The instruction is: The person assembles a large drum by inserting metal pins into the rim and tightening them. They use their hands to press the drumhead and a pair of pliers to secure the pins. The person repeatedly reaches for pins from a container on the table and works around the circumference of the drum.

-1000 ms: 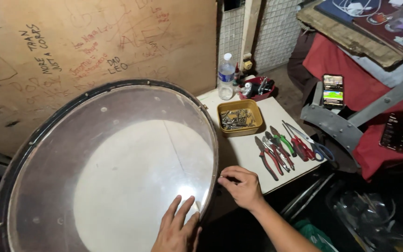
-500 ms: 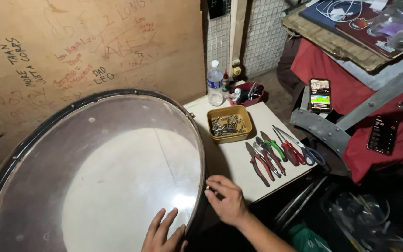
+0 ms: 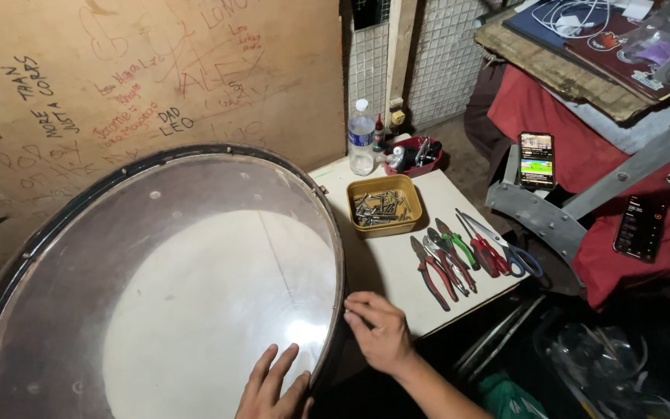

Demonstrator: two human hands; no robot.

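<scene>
Translucent skin sits on the big drum, left hand flat on it, right hand pinching its rim, pliers untouched.

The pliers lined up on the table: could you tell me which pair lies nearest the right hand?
The red-handled pair at the row's left end, closest to the right hand.

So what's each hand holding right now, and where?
Left hand lies flat on the drumhead; right hand pinches the bass drum's rim at its near edge.
</scene>
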